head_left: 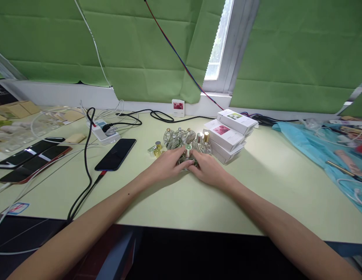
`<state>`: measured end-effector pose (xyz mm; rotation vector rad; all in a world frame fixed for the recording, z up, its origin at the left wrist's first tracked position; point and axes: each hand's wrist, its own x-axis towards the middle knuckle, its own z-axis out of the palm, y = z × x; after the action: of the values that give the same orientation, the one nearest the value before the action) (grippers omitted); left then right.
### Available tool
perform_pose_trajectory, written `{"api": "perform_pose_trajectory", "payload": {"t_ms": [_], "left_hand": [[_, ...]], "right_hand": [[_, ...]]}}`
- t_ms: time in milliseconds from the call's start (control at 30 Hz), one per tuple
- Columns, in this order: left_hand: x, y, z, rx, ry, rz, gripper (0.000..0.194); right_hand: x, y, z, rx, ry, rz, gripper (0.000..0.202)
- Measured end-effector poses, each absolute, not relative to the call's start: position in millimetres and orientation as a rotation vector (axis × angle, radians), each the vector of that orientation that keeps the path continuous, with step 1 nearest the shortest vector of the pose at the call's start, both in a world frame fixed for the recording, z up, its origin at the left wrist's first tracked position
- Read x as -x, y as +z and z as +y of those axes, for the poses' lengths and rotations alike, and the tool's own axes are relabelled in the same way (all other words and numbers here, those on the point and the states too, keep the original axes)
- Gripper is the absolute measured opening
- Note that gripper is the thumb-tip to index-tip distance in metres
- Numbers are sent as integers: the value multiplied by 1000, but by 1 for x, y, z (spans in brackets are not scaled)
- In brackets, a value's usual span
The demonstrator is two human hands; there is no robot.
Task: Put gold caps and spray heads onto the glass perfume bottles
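Glass bottle clasped between left hand, right hand.

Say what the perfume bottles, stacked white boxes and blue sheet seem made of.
Perfume bottles: probably glossy glass, transparent with highlights.
Stacked white boxes: likely smooth cardboard, crisply edged, printed.
Blue sheet: matte plastic or fabric; wrinkles fit either.

Daylight enters through the narrow window, its pane near white. The desk is evenly bright, with soft shadows; glare streaks the left-hand phones. Wide-angle stretching and blur mark both side edges.
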<state>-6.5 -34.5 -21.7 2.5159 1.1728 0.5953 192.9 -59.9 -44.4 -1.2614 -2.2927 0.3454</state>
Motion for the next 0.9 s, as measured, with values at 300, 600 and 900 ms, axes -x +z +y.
{"api": "perform_pose_trajectory", "payload": {"t_ms": [300,600,900], "left_hand": [[5,-20,-37,-2505,597,1188,34],[5,-19,-37,-2506,614,1176,32],[5,-19,-38,-2489,618,1170,32]], "right_hand": [[-193,-44,-60,1257,361,-2284,11],[-192,-43,-61,1279,365,-2286,11],[-192,-42,-61,1286,357,-2289,11]]}}
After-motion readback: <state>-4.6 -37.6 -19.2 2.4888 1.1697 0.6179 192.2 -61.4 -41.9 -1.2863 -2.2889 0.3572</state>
